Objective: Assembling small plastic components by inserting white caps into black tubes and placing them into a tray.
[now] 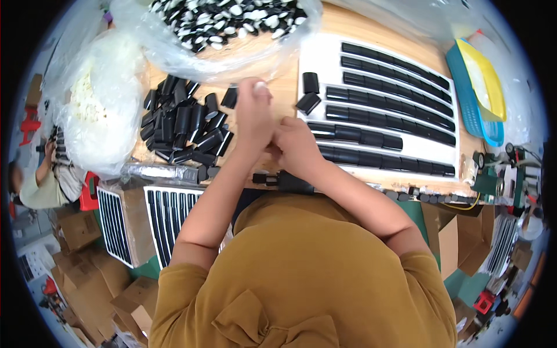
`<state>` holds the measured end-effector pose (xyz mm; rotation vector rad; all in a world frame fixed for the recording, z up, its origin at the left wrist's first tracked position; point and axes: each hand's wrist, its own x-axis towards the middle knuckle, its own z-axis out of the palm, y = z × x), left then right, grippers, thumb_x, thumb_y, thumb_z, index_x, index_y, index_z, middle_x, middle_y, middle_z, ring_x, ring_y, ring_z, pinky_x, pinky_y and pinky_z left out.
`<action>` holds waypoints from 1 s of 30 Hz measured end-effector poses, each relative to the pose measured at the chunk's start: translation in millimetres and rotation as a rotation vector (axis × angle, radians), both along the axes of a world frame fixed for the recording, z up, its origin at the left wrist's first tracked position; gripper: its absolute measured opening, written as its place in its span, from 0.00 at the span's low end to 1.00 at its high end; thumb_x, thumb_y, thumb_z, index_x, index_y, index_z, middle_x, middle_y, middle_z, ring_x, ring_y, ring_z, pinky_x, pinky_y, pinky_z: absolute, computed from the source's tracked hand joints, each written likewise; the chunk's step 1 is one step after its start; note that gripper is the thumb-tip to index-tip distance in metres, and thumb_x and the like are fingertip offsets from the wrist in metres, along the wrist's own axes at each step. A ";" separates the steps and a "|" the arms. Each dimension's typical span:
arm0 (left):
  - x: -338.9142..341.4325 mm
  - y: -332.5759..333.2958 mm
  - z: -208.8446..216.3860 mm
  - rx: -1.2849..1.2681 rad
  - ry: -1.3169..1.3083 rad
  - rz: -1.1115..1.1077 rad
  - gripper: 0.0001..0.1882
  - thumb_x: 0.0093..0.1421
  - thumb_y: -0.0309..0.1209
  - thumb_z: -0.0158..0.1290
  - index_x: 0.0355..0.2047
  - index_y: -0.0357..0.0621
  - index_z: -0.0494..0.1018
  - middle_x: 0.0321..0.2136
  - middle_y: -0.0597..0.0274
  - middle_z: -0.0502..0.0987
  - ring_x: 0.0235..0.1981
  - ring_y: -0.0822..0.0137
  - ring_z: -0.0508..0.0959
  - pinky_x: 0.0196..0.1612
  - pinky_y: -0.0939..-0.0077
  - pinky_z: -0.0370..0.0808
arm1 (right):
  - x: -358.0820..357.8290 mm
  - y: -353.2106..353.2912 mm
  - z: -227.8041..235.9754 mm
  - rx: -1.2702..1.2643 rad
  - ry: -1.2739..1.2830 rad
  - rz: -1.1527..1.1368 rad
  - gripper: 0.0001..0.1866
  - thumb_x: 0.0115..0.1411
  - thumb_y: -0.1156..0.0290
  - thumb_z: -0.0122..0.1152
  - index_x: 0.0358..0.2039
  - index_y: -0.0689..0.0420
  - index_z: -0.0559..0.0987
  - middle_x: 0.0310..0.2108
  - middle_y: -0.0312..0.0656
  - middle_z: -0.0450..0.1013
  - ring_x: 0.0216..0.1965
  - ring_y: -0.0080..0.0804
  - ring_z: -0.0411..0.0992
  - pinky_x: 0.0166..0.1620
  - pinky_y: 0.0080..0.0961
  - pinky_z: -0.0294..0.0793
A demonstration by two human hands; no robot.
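Observation:
My left hand [254,116] is closed with its thumb on top, above the wooden tabletop. Close against it, my right hand [296,146] has its fingers curled in; whatever lies between the two is hidden. To the left of them is a heap of glossy black tube-like pieces [181,119], with one more black piece [230,97] right beside my left hand. On the right lies a white board [423,152] carrying several rows of the same black pieces [389,101]. Two loose black pieces [309,103] rest at its left edge.
A see-through bag [232,66] at the back holds many small black and white oval pieces. Another bag [96,110] with white pieces stands left. A blue basket [469,87] with a yellow tray sits far right. Filled boards [168,214] and cartons stand below the table edge.

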<state>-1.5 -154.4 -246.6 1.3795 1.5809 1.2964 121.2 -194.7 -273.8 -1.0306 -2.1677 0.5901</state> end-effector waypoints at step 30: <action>-33.5 -49.3 -71.7 0.133 -0.395 -0.040 0.10 0.67 0.21 0.53 0.48 0.33 0.71 0.43 0.57 0.78 0.45 0.70 0.80 0.49 0.79 0.78 | 244.6 -42.9 -2.0 0.090 -0.746 -1.201 0.21 0.56 0.47 0.69 0.41 0.50 0.84 0.53 0.43 0.73 0.55 0.51 0.64 0.58 0.49 0.60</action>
